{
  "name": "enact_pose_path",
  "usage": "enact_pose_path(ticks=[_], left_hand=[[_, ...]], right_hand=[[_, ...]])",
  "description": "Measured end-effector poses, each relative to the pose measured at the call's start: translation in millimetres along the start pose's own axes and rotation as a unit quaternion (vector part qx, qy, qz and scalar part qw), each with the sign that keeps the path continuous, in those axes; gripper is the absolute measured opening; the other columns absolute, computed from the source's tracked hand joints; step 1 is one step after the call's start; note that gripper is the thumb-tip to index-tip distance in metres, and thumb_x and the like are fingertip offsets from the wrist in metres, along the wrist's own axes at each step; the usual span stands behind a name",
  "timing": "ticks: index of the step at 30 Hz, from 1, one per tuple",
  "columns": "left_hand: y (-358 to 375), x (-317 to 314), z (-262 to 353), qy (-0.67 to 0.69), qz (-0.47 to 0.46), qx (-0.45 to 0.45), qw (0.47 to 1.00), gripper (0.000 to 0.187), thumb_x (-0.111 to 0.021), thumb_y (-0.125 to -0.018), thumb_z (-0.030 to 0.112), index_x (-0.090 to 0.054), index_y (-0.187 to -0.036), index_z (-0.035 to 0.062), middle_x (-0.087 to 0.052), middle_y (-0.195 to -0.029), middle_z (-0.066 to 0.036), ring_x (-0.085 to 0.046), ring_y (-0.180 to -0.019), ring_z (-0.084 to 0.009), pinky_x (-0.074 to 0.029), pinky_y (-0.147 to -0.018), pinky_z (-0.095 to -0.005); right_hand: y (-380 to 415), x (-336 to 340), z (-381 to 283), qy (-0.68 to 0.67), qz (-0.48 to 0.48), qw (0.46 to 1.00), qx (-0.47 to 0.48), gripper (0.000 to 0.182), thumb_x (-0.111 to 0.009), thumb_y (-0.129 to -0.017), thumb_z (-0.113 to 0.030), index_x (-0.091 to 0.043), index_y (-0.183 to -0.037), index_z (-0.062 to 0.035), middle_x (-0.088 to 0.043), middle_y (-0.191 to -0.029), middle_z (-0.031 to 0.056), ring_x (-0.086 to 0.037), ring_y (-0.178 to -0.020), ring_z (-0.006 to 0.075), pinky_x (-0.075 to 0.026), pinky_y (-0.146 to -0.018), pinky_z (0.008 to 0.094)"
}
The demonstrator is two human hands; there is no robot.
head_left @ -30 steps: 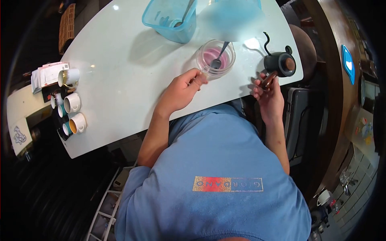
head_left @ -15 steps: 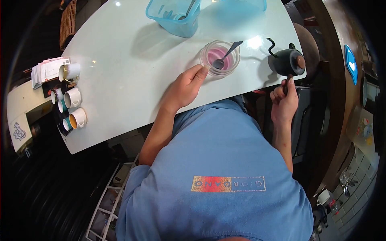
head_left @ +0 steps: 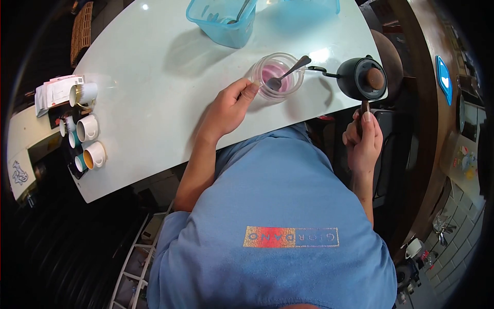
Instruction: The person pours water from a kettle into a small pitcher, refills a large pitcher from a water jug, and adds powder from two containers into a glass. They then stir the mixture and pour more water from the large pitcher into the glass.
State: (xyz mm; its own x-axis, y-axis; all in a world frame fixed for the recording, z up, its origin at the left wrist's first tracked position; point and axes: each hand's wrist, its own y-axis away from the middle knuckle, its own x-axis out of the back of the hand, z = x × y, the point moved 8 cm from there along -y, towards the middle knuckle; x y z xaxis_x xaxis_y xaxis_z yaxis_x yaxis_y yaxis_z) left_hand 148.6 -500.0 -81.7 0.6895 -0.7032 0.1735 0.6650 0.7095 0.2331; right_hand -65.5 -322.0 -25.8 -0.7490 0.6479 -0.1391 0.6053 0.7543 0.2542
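Close to the table's front edge stands a clear round jar (head_left: 257,72) with pink contents, a metal spoon (head_left: 274,83) leaning in it. My left hand (head_left: 226,109) grips the jar's near-left side, thumb at the rim. On the right, my right hand (head_left: 365,141) is wrapped round the brown handle of a black gooseneck kettle (head_left: 350,80). The kettle is raised and tilted toward the jar, its thin spout reaching left to the jar's right rim by the spoon handle.
A translucent blue tub (head_left: 226,33) with a spoon inside stands at the back of the white table (head_left: 149,108); another blue container (head_left: 311,5) is partly cut off beside it. Several mugs (head_left: 87,127) and some papers (head_left: 54,95) sit along the left edge.
The kettle has risen from near the table's right corner and turned, so its spout now points left at the jar. My left hand and the jar have shifted slightly left in view.
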Motion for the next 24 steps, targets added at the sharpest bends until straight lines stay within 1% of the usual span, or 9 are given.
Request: enact_pose_path(ticks=[2,3,5,8,15,17,24], left_hand=[[1.3,-0.7,-0.5,-0.024,-0.011,0.004,1.000,0.046,-0.046,-0.098,0.045,-0.056,-0.092,0.0004,-0.047,-0.067,-0.003,-0.040,-0.064,-0.0122,-0.039,-0.061,-0.0278],[1.9,0.0,-0.7,-0.023,-0.009,0.003,1.000,0.046,-0.046,-0.098,0.045,-0.056,-0.092,0.0004,-0.047,-0.067,-0.003,-0.040,-0.064,-0.0122,-0.039,-0.061,-0.0278],[2.8,-2.5,-2.9,-0.069,-0.027,0.019,0.997,0.047,-0.045,-0.098,0.046,-0.057,-0.093,0.0004,-0.048,-0.066,-0.006,-0.041,-0.062,-0.0156,-0.040,-0.061,-0.0301],[4.5,-3.8,1.5,-0.066,-0.024,0.019,0.997,0.049,-0.045,-0.098,0.047,-0.057,-0.091,0.0006,-0.050,-0.065,-0.008,-0.042,-0.062,-0.0180,-0.040,-0.060,-0.0322],[4.0,-4.8,-5.2,-0.080,-0.030,0.028,0.996,0.052,-0.045,-0.097,0.050,-0.057,-0.086,0.0003,-0.049,-0.063,-0.008,-0.042,-0.060,-0.0186,-0.040,-0.059,-0.0339],[5.5,-7.1,-7.4,-0.087,-0.046,0.053,0.994,0.054,-0.045,-0.097,0.051,-0.057,-0.084,0.0003,-0.049,-0.062,-0.008,-0.043,-0.060,-0.0188,-0.040,-0.059,-0.0340],[6.9,-14.7,-6.1,-0.079,-0.053,0.046,0.994,0.054,-0.044,-0.096,0.052,-0.058,-0.084,0.0008,-0.050,-0.061,-0.008,-0.044,-0.060,-0.0188,-0.040,-0.059,-0.0337]], right_hand=[[2.0,-0.9,-1.8,0.003,0.000,1.000,-0.001,0.031,-0.040,-0.102,-0.028,-0.051,-0.091,-0.0007,-0.034,-0.054,-0.0040,-0.026,-0.045,0.0039,-0.024,-0.042,0.0219],[2.8,-1.1,-2.5,0.004,0.003,1.000,-0.001,0.031,-0.040,-0.102,-0.028,-0.051,-0.091,-0.0003,-0.034,-0.054,-0.0039,-0.025,-0.045,0.0037,-0.023,-0.043,0.0216],[4.7,-1.8,-4.1,0.009,0.000,1.000,-0.001,0.031,-0.040,-0.102,-0.028,-0.051,-0.091,-0.0004,-0.034,-0.054,-0.0039,-0.025,-0.046,0.0037,-0.023,-0.043,0.0217],[6.9,-3.8,-5.4,0.011,-0.001,1.000,-0.002,0.031,-0.041,-0.101,-0.028,-0.051,-0.091,-0.0005,-0.034,-0.054,-0.0039,-0.025,-0.046,0.0037,-0.023,-0.043,0.0217],[11.1,-8.7,-5.0,-0.001,-0.007,1.000,-0.013,0.031,-0.040,-0.101,-0.028,-0.051,-0.091,-0.0009,-0.034,-0.054,-0.0039,-0.026,-0.046,0.0039,-0.025,-0.044,0.0218],[11.3,-9.3,-5.0,0.002,-0.012,1.000,-0.011,0.031,-0.040,-0.101,-0.028,-0.051,-0.091,-0.0009,-0.034,-0.054,-0.0039,-0.026,-0.046,0.0039,-0.025,-0.044,0.0218],[11.1,-13.5,-8.0,0.012,-0.022,1.000,-0.006,0.031,-0.039,-0.101,-0.027,-0.051,-0.091,-0.0008,-0.035,-0.054,-0.0037,-0.026,-0.046,0.0041,-0.026,-0.045,0.0218]])
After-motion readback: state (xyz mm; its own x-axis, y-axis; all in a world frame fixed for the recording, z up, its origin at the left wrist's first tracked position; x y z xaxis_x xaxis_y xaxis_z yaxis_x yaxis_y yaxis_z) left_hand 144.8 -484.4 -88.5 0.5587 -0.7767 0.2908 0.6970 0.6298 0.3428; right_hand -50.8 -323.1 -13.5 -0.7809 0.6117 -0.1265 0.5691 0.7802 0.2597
